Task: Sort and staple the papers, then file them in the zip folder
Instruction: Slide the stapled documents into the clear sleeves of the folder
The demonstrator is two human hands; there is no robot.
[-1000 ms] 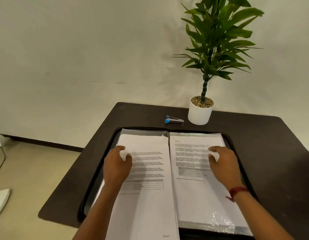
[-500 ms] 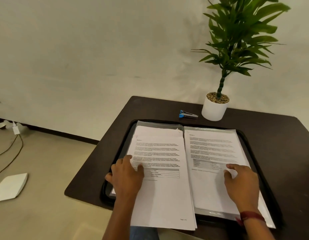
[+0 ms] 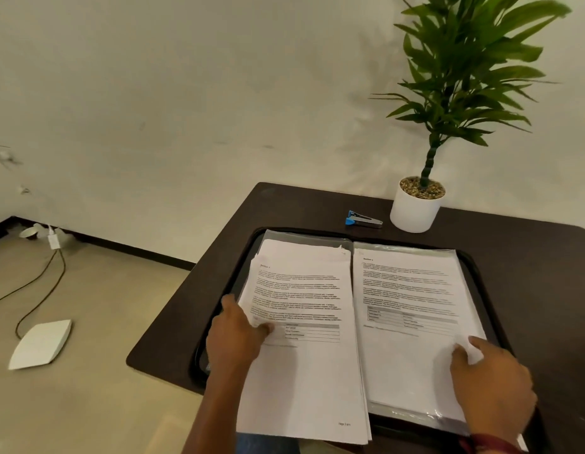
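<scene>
A black zip folder (image 3: 485, 272) lies open on the dark table (image 3: 533, 290). On its left half sits a loose stack of printed papers (image 3: 304, 375) that overhangs the near table edge. My left hand (image 3: 237, 337) grips that stack's left edge, with the thumb on top of the page. Printed papers (image 3: 412, 358) under a clear plastic sleeve fill the right half. My right hand (image 3: 492, 380) pinches their right edge near the front corner. A small blue and silver stapler (image 3: 363, 220) lies beyond the folder, out of both hands' reach.
A white pot (image 3: 414, 209) with a tall green plant stands at the back right, beside the stapler. On the floor to the left lie a white flat device (image 3: 39, 344) and dark cables (image 3: 39, 283) that run to the wall.
Both hands slid from the middle of the pages toward the outer edges and nearer me. The view swung left, so more floor shows.
</scene>
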